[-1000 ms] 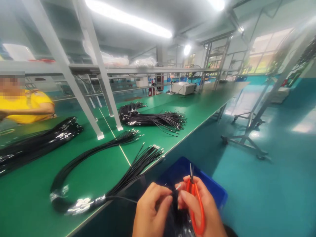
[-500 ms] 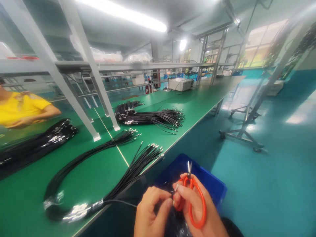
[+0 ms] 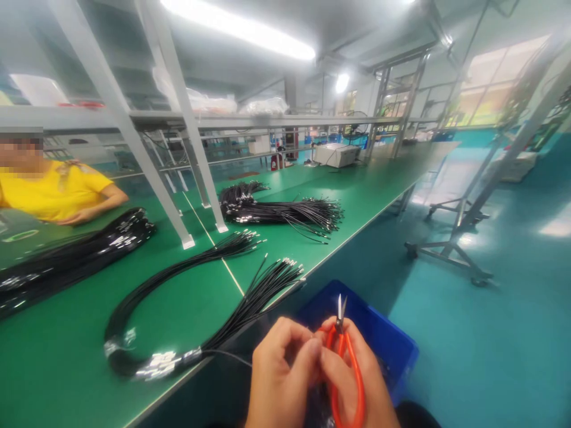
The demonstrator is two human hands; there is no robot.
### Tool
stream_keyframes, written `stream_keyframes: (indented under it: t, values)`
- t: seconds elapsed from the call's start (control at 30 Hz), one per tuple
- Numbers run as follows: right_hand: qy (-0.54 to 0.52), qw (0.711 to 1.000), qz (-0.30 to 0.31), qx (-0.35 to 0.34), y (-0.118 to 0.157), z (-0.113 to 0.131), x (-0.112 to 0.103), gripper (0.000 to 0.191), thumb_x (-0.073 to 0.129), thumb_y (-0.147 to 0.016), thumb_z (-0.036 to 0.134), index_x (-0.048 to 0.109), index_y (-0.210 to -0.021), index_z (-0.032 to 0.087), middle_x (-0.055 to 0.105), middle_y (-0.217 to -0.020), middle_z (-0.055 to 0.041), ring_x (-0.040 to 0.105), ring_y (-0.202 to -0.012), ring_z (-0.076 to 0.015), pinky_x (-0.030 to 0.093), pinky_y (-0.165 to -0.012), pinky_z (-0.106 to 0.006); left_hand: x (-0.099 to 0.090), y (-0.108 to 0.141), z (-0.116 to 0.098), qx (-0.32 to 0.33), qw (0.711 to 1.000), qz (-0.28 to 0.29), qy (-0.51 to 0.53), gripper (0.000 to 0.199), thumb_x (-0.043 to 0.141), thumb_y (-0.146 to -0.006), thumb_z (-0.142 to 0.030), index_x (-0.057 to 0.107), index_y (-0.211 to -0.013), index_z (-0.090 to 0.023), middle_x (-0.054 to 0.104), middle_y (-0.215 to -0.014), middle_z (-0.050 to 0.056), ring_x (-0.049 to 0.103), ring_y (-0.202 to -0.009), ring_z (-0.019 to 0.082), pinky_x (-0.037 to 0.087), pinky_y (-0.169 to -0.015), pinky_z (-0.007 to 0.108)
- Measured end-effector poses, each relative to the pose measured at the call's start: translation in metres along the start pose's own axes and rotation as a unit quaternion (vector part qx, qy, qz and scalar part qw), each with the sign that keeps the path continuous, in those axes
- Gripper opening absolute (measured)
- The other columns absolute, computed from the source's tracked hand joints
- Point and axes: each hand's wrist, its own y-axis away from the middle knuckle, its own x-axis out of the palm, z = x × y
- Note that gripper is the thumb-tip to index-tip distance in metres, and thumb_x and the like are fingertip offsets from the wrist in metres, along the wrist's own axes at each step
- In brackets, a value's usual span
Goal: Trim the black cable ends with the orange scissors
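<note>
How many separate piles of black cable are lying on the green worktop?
3. The curved bundle lies in front; a second pile lies beyond it; a long pile runs off the left edge. The second pile may hide more than one bundle.

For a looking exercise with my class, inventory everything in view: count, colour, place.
Table: one, green, left and centre
Cable bundles: at least three, black, on the table
Scissors: one, orange-handled, lower centre
Bin: one, blue, below the table's edge
Box: one, white, far along the table
Shelf frame: one, grey, over the table
Ceiling lights: at least two, white, overhead
Wheeled stand: one, grey, on floor at right
Co-worker: one, yellow top, across table at left
Far background: too blurred to list
Right hand: one, bare, holding the scissors
Left hand: one, bare, beside the right
</note>
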Motion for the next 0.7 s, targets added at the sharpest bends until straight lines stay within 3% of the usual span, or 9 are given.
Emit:
stream_keyframes:
  t: [0.13, 0.2, 0.33, 0.47, 0.6, 0.7]
  values:
    - [-0.020, 0.999, 0.025, 0.042, 0.003, 0.001, -0.006, 0.029, 0.079, -0.065, 0.031, 0.059, -0.085, 0.021, 0.061, -0.065, 0.0021, 0.057, -0.054, -0.0136, 0.049, -0.053, -0.024, -0.007, -0.002, 0.001, -0.062, 0.984, 0.084, 0.147, 0.022, 0.063, -0.079, -0.034, 0.060, -0.069, -0.015, 0.059, -0.051, -0.001, 0.053, -0.049, 0.012, 0.044, -0.052, 0.024]
    - [-0.034, 0.997, 0.037, 0.053, 0.004, -0.001, -0.009, 0.030, 0.078, -0.065, 0.032, 0.059, -0.086, 0.021, 0.062, -0.064, 0.0016, 0.058, -0.055, -0.0140, 0.050, -0.057, -0.026, -0.008, -0.003, 0.002, -0.074, 0.973, 0.097, 0.196, 0.022, 0.065, -0.079, -0.033, 0.061, -0.069, -0.014, 0.060, -0.051, -0.001, 0.053, -0.049, 0.011, 0.045, -0.054, 0.024]
    - [-0.032, 0.998, 0.027, 0.054, 0.006, -0.001, -0.011, 0.031, 0.079, -0.064, 0.031, 0.061, -0.087, 0.021, 0.064, -0.066, 0.0009, 0.058, -0.053, -0.0139, 0.049, -0.056, -0.026, -0.006, -0.002, 0.002, -0.082, 0.962, 0.088, 0.246, 0.022, 0.065, -0.080, -0.034, 0.061, -0.072, -0.015, 0.059, -0.051, -0.003, 0.052, -0.049, 0.009, 0.043, -0.052, 0.021]
    - [-0.016, 0.999, 0.020, 0.026, 0.009, 0.005, -0.007, 0.037, 0.081, -0.060, 0.031, 0.063, -0.090, 0.022, 0.066, -0.072, -0.0020, 0.063, -0.064, -0.0192, 0.051, -0.059, -0.029, -0.002, -0.001, 0.001, -0.081, 0.952, 0.088, 0.282, 0.019, 0.072, -0.075, -0.030, 0.058, -0.074, -0.016, 0.058, -0.052, -0.004, 0.050, -0.047, 0.007, 0.040, -0.051, 0.019]
    - [-0.051, 0.997, 0.032, 0.048, 0.005, 0.004, -0.001, 0.028, 0.078, -0.061, 0.030, 0.061, -0.082, 0.022, 0.062, -0.065, 0.0015, 0.057, -0.050, -0.0152, 0.047, -0.050, -0.028, -0.002, -0.001, 0.004, -0.112, 0.939, 0.080, 0.316, 0.021, 0.065, -0.079, -0.031, 0.053, -0.070, -0.017, 0.055, -0.051, -0.004, 0.048, -0.048, 0.008, 0.040, -0.052, 0.020]
    - [-0.041, 0.999, 0.016, 0.028, 0.002, 0.003, 0.002, 0.026, 0.078, -0.062, 0.029, 0.060, -0.081, 0.022, 0.061, -0.065, 0.0013, 0.055, -0.048, -0.0148, 0.046, -0.048, -0.027, -0.002, 0.001, 0.003, -0.069, 0.972, 0.043, 0.222, 0.017, 0.063, -0.079, -0.034, 0.056, -0.075, -0.018, 0.056, -0.060, -0.003, 0.049, -0.051, 0.010, 0.042, -0.052, 0.022]
